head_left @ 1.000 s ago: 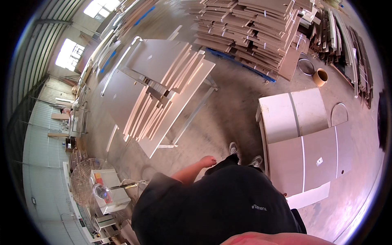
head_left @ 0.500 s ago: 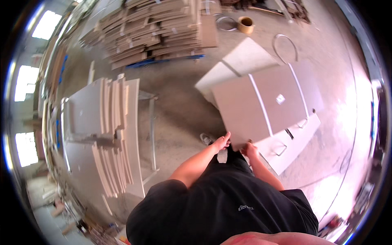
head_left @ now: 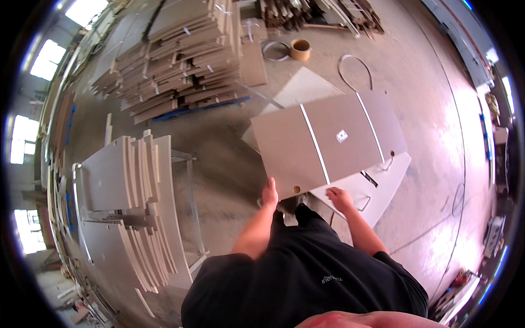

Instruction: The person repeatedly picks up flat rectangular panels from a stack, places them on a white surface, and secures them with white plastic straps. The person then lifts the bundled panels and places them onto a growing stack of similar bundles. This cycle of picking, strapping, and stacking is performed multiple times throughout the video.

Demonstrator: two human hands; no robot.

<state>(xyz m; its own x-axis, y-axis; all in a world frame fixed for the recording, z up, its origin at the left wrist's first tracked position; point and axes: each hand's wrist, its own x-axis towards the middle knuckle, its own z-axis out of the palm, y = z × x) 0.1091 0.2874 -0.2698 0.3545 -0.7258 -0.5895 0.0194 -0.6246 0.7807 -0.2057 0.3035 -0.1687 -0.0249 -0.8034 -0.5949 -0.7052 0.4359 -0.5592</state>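
Note:
A flat grey-brown panel (head_left: pixel 355 145) lies tilted before me, bound by two white straps and bearing a small white label. Round holes show near its near edge. My left hand (head_left: pixel 269 195) is at its near left corner, thumb upright along the side and the other fingers partly hidden. Just below the near edge, beside a strap's end, my right hand (head_left: pixel 340 198) has its fingers curled together; whether anything is between them cannot be made out. Under the panel, a pale board (head_left: pixel 380 194) with a dark slot and metal handle sticks out, and another pale board (head_left: pixel 309 87) shows behind.
At left stands a metal rack (head_left: pixel 191 180) with upright panels (head_left: pixel 109 180). Farther back is a tall stack of strapped boards (head_left: pixel 180 71) on a blue pallet (head_left: pixel 202 108). A tape roll (head_left: pixel 300 50), a metal ring (head_left: pixel 275 51) and a strap loop (head_left: pixel 355 71) lie on the floor.
The panel's near corner has shifted left in view and its near-edge hole now shows. My right hand has moved off that corner, toward the strap; my left hand is at the panel's side.

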